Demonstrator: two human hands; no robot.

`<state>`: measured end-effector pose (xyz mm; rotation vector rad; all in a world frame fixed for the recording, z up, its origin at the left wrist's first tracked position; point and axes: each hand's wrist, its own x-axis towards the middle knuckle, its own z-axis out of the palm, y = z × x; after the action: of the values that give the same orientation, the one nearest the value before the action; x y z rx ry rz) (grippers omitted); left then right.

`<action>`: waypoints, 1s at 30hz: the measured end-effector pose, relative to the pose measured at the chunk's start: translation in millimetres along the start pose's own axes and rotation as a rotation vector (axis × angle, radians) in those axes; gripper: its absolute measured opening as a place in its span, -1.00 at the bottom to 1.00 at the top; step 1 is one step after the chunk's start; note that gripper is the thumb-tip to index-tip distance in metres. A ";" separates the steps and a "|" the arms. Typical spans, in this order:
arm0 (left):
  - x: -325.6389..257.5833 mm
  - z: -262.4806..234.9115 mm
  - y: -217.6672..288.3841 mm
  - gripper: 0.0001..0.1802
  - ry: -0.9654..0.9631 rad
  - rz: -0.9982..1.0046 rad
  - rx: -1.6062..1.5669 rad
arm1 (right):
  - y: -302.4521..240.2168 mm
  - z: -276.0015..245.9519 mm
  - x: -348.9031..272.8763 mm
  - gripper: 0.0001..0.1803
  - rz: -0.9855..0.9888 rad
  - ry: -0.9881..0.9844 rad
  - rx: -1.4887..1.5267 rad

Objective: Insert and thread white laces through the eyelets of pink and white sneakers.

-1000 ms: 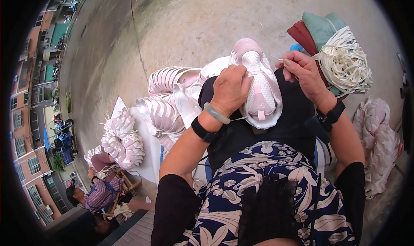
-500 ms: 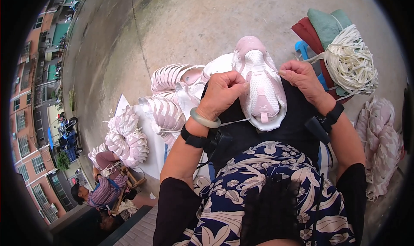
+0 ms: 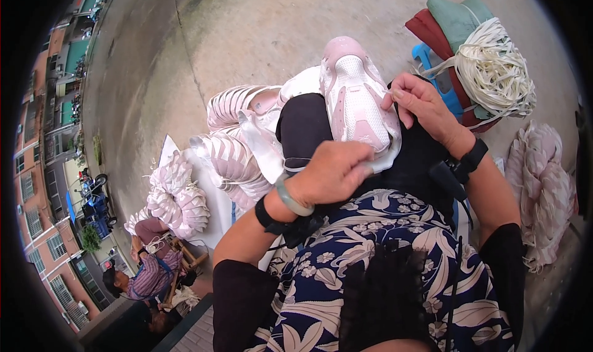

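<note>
Head view: a pale pink shoe upper with a white mesh middle lies on the person's lap, over a black cloth, its toe pointing away from the wearer. The left hand is curled closed at the near edge of the shoe upper, fingers folded over the rim; what lies under the fingers is hidden, and whether a needle or thread is pinched there cannot be made out. A pale green bangle and a black wrist strap sit on that wrist. The right hand rests against the far right side of the upper, thumb and forefinger pinched together on its edge; a thin thread may run from them, but it is too fine to tell. A black watch-like band circles that wrist. The patterned dress fills the lower frame and hides the knees.

Left of the lap, stacks of pink shoe uppers lie fanned on a white sheet, partly hidden by the left forearm. Upper right, a bundle of cream laces rests on folded cloths over a blue stool, mostly covered. Another pale heap at the right rim is cut off. A second person sits at lower left, small and distorted.
</note>
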<state>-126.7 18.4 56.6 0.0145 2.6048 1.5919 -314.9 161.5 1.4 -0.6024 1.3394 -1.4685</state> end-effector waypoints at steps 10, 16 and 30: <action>0.3 11.6 9.1 -0.88 0.063 0.133 0.111 | -16.5 26.9 -30.9 -0.72 -0.138 -0.157 -0.220; -9.5 37.8 4.4 -0.88 -0.129 0.138 0.320 | 17.4 18.5 -58.4 -0.85 -0.386 -0.218 -0.812; -57.5 33.7 12.9 -0.56 -0.450 0.161 1.375 | 27.1 30.2 -88.0 -0.88 -0.649 -0.503 -1.435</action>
<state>-67.2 51.1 56.9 0.5730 2.7159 -0.4103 -247.7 231.2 6.8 -2.2925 1.6813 -0.4306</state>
